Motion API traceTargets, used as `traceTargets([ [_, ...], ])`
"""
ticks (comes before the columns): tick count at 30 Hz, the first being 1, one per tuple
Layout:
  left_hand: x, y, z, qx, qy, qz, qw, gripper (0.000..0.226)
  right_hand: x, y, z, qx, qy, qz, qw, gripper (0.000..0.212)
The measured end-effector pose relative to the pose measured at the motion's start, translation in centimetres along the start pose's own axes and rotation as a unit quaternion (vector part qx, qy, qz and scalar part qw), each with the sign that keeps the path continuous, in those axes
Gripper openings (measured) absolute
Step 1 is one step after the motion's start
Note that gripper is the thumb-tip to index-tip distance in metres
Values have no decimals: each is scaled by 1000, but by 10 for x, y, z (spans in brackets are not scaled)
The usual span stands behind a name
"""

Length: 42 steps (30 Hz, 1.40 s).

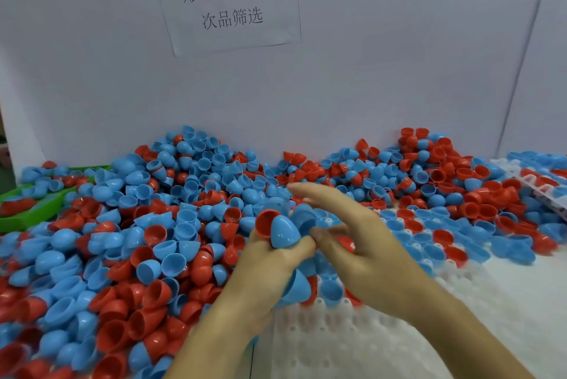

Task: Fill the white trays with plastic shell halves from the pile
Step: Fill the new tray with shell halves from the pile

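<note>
Gripping a handful of shells (283, 234), light, stiff and slick, the left hand (270, 259) feeds the right hand (352, 243), whose fingers seem to pinch one by its rim, above the white tray (399, 342) beside the pile (122, 225)

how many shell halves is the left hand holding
3 visible in the left hand: a red shell half and blue shell half on top, another blue one underneath. More may be hidden.

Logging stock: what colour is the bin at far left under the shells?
Green bin, seen in the head view, partly buried by shells.
</note>
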<state>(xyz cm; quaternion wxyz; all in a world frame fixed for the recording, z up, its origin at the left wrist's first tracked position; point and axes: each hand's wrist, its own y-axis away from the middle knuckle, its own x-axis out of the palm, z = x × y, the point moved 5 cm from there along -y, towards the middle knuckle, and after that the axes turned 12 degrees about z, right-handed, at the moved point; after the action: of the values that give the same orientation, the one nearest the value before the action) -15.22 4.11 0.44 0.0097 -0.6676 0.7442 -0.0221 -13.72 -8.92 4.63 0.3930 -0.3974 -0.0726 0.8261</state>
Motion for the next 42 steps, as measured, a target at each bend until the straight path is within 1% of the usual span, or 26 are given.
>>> traceTargets([
  [2, 2, 1, -1, 5, -13, 30, 999, 12, 7, 3, -3, -10, -35, 6, 999, 54],
  [3, 2, 0, -1, 8, -19, 40, 999, 13, 7, 5, -5, -8, -45, -9, 999, 52],
  [4, 3, 0, -1, 9, -28, 48, 998, 15, 5, 8, -8, -3, -48, -34, 998, 49],
  [7, 9, 1, -1, 5, -42, 61, 997, 33, 0, 17, -14, 15, -50, -108, 993, 47],
  [8, 10, 1, -1, 4, -44, 63, 997, 33, -1, 19, -15, 17, -50, -125, 991, 46],
  [12, 10, 1, -3, 10, -54, 72, 996, 20, -4, 23, -12, 17, -54, -171, 984, 45],
  [13, 9, 1, -3, 12, -54, 71, 996, 21, -4, 24, -11, 14, -59, -177, 982, 45],
  [15, 10, 2, -5, 14, -50, 72, 996, 30, -4, 24, -10, 10, -66, -189, 980, 44],
  [17, 10, 3, -6, 15, -44, 72, 996, 37, -4, 25, -9, 7, -69, -204, 976, 37],
  [18, 10, 3, -7, 16, -42, 72, 996, 35, -4, 25, -8, 7, -69, -212, 975, 34],
  [21, 10, 2, -6, 18, -39, 78, 996, 24, -4, 26, -8, 7, -69, -232, 970, 34],
  [25, 11, 1, -6, 23, -26, 101, 994, 15, -3, 27, -6, 8, -27, -232, 972, 35],
  [27, 10, 1, -7, 29, 0, 104, 994, 20, -4, 27, -4, 11, -3, -239, 971, 35],
  [29, 8, 1, -7, 31, 40, 100, 994, 28, -6, 27, -3, 17, 2, -249, 968, 27],
  [31, 8, 1, -8, 36, 70, 91, 993, 28, -7, 28, -3, 26, 4, -256, 966, 20],
  [33, 7, 2, -8, 40, 88, 82, 992, 25, -6, 29, -6, 38, 7, -255, 966, 21],
  [35, 7, 3, -10, 49, 96, 77, 991, 27, -5, 28, -10, 52, -5, -247, 968, 21],
  [38, 6, 2, -11, 56, 77, 88, 992, 31, -5, 26, -14, 69, -42, -229, 970, 14],
  [42, 6, 1, -9, 35, 71, 95, 992, 35, -7, 26, -16, 80, -65, -207, 973, 12],
])
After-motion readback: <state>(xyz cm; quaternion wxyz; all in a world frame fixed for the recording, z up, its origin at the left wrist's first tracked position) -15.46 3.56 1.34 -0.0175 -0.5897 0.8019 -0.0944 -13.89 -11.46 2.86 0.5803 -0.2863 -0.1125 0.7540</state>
